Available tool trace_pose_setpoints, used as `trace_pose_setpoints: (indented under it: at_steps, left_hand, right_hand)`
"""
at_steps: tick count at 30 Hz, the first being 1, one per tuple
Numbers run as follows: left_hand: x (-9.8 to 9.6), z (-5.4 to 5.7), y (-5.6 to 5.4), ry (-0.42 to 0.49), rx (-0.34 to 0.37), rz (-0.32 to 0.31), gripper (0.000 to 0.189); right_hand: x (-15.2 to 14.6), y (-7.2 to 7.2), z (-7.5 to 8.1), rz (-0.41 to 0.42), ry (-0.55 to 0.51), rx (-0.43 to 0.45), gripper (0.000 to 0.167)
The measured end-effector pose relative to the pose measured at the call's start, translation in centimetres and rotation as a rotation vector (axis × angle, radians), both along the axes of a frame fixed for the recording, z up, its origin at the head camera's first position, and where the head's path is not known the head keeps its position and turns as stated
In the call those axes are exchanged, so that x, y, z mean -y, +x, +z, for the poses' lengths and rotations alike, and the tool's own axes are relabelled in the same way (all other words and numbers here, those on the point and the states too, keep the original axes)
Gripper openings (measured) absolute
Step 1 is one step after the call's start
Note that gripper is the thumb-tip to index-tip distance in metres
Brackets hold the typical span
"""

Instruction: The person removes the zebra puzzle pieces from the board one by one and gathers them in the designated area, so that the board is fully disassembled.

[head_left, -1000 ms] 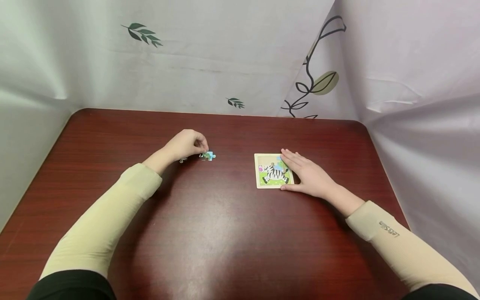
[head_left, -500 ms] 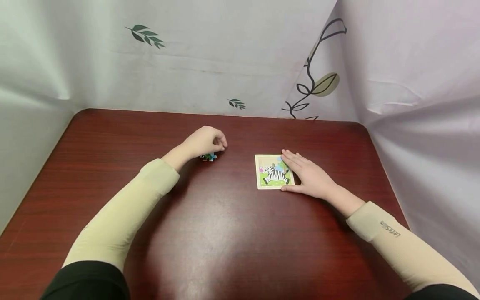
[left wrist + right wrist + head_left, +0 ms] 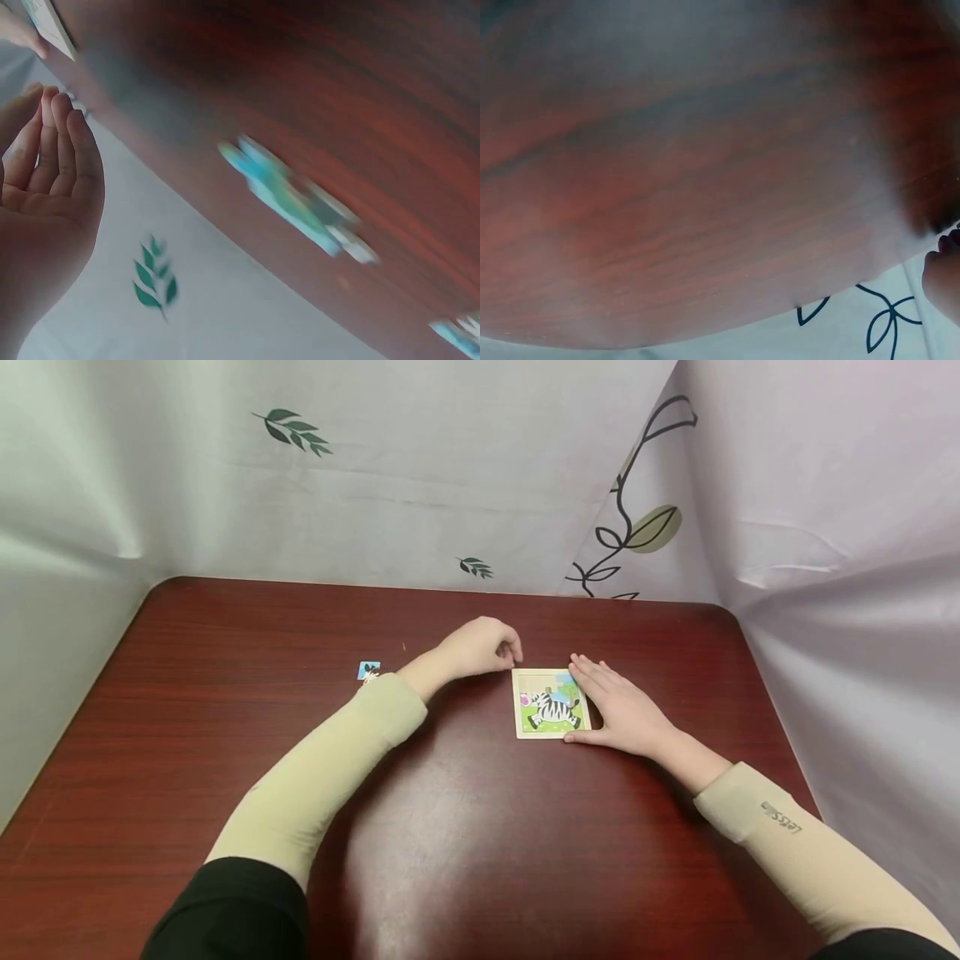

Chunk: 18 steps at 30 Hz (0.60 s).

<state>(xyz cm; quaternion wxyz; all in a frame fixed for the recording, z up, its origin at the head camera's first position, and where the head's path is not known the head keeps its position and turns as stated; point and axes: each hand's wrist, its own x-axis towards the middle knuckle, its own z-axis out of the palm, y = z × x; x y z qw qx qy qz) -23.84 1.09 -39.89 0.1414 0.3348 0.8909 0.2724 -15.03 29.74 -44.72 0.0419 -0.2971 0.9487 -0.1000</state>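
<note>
My left hand (image 3: 480, 647) is above the table by the upper left corner of a square wooden puzzle board (image 3: 551, 718). Thumb and fingertips pinch together; a small blurred edge, apparently of a puzzle piece (image 3: 73, 96), shows past them in the left wrist view. The board has a light frame, a zebra picture and a bare wood patch at upper left. My right hand (image 3: 626, 706) rests along the board's right side, fingers straight at the upper corner, thumb at the lower edge. Only a bit of it (image 3: 943, 277) appears in the right wrist view.
A blue and white loose puzzle piece (image 3: 369, 671) lies left of my left sleeve. Other blurred blue-green pieces (image 3: 289, 196) lie on the table in the left wrist view, hidden by my arm in the head view. A white patterned curtain (image 3: 412, 485) borders the dark red table (image 3: 450, 843).
My left hand has left the loose pieces and travelled right to the board. The blue and white piece at left is now uncovered. My right hand and the board have hardly moved.
</note>
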Motion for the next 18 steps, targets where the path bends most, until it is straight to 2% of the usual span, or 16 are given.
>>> trace_pose_setpoints:
  at_steps: [9,18]
  left_hand:
    - [-4.3,-0.5,0.4,0.025,0.03,-0.049,0.01]
    - [-6.5,-1.0,1.0,-0.009,0.028,-0.039,0.012]
  right_hand:
    - [-0.1,0.0,0.0,-0.008,0.009,0.002,0.117]
    - [-0.2,0.1,-0.1,-0.004,-0.008,0.019,0.117]
